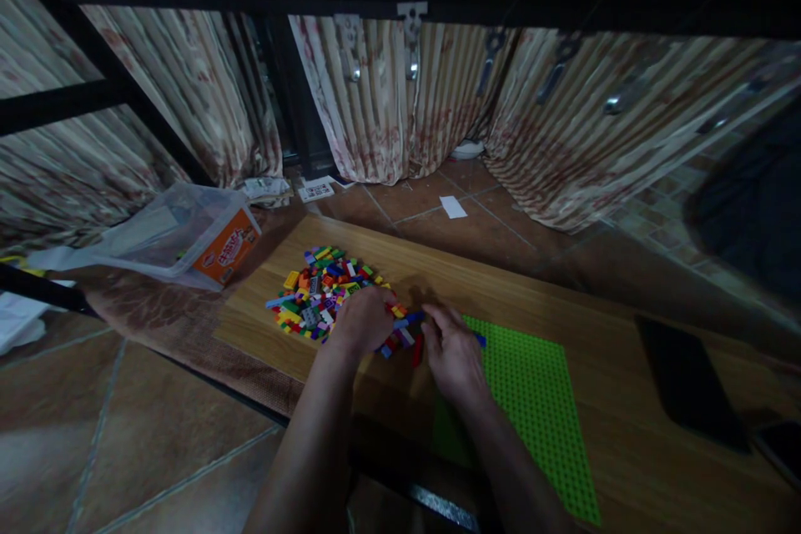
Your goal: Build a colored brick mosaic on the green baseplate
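Note:
My left hand (366, 319) lies over the right side of a heap of mixed toy building bricks (322, 292). Its fingers are curled, and their tips and anything between them are hidden. My right hand (454, 350) is just right of the heap, thumb and forefinger apart. Near those fingertips are a long blue brick (411, 319) and a red brick (417, 352); whether they touch is unclear. Another blue brick (480, 340) shows beyond the right hand, at the edge of a green studded baseplate (531, 400). My right forearm crosses the baseplate.
Everything lies on a long wooden board (501, 288). A dark flat slab (692, 384) and a dark phone-like object (779, 444) are at the right. At left stands a clear plastic bin (188, 238) with an orange label. Striped curtains (400, 100) hang behind.

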The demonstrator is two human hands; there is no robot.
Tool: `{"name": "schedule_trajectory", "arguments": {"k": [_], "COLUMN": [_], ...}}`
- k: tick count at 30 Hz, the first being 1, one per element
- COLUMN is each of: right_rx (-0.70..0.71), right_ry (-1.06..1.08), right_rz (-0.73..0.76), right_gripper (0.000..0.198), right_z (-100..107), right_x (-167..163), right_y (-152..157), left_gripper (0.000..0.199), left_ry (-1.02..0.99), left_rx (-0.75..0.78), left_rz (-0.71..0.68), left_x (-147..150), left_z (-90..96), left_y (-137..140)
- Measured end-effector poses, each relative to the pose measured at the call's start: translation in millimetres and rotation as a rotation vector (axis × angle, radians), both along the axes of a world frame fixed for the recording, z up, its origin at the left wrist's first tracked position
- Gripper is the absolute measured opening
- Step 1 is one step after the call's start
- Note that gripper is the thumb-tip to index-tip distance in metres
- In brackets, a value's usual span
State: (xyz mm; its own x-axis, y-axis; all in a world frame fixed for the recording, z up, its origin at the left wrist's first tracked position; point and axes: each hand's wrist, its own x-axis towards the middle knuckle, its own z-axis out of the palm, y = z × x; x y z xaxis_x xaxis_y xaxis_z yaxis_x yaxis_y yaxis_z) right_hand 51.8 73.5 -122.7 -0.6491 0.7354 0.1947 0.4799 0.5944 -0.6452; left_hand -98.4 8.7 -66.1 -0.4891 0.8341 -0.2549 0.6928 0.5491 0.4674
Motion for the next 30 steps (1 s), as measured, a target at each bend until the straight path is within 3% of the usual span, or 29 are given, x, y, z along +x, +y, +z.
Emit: {"name": "schedule_trajectory", "arguments": {"k": [7, 11, 17, 22, 30], "right_rx": [-0.02, -0.053, -0.196, -0.307, -0.314], "right_ry": [-0.09, 0.01, 0.117, -0.096, -0.137], "right_rz": [0.056, -0.007, -0.192, -0.266, -0.215], "right_gripper": [0.026, 0.022, 0.03, 0.026, 0.025], "right_z": [-7.0, 5.9, 37.0, 30.3, 21.0], "right_x": [-15.2, -10.0, 50.4, 104.2, 104.1], "right_y": [4.7, 1.8, 28.6, 56.7, 56.5], "left_gripper": [0.034, 0.029, 0.026, 0.024, 0.027], "left_ry": [-0.006, -0.009, -0.111, -0.183, -0.169], "left_rx": [0.02, 0.098, 0.249, 0.26, 0.207], "left_rz": [0.039, 0.004, -0.085, -0.208, -0.293], "left_x": [-6.6, -5.2, 12.2, 43.7, 74.5], "left_z": [-5.2, -4.9, 2.0, 1.9, -11.4], "left_y": [-1.5, 1.8, 5.8, 11.0, 20.9]}}
